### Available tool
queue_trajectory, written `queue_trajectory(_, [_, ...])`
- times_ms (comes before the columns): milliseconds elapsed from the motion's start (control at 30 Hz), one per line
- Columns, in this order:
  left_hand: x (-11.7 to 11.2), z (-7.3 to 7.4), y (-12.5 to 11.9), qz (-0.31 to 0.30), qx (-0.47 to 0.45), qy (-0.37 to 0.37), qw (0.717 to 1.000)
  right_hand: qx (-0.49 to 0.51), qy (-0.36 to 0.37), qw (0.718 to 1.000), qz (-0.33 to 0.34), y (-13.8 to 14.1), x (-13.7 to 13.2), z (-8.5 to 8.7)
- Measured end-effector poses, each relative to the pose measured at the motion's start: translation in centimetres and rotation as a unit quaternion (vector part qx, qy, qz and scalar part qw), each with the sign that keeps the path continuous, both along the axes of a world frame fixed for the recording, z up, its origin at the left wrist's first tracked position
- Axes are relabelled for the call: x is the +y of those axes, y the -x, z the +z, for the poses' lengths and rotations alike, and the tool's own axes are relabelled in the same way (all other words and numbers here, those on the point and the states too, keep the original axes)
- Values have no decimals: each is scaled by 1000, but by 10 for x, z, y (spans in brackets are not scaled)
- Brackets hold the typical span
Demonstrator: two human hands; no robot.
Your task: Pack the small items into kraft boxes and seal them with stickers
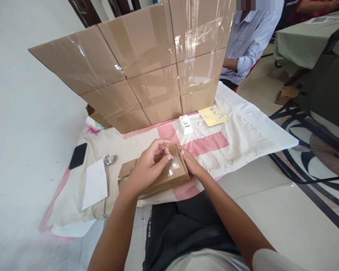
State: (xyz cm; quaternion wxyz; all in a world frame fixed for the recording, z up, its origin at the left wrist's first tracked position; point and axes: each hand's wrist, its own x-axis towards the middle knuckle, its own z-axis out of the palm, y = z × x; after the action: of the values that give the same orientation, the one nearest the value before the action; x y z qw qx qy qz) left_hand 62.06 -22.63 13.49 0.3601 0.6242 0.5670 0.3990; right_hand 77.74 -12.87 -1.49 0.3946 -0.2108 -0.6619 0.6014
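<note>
A small brown cardboard box (169,178) wrapped in clear tape lies on a cream and pink cloth (237,131) on the floor in front of me. My left hand (147,165) rests on top of the box with its fingers curled, the fingertips pinching at the tape near the box's far edge. At the right end of the box my right hand (190,162) presses against its side, the thumb on the top corner. Both hands meet at that far right corner.
A tall wall of taped cardboard panels (147,67) stands behind the cloth. A white tape dispenser (185,125), a yellow sheet (213,116) with small pieces, a crumpled scrap (109,159), a white paper (95,183) and a black phone (78,155) lie around. A seated person's sleeve (247,41) shows at back right.
</note>
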Motion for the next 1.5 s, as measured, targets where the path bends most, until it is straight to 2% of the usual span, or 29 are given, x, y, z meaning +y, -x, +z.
queue_trajectory(233, [-5,-1,0,34,-88,-116,989,-13,8,1000,-2,0,1,-3])
queue_trajectory(333, [-2,-2,3,60,-49,-77,994,-16,5,1000,-1,0,1,-1])
queue_trajectory(500, [0,-2,2,33,25,3,999,-19,8,1000,0,-1,-1,3])
queue_trajectory(933, [3,-6,-3,-6,180,-13,984,-4,6,1000,11,0,2,-1])
queue_trajectory(1133, [1,-9,-2,47,245,-6,968,-22,10,1000,8,-1,2,1])
queue_trajectory(1267, [4,-9,-3,98,310,45,944,-22,23,999,7,-1,1,1])
queue_trajectory(1367, [7,-11,-7,95,332,62,937,-20,26,999,9,-1,1,1])
queue_trajectory(1500, [12,-12,-10,107,355,33,928,-19,24,999,9,-1,0,1])
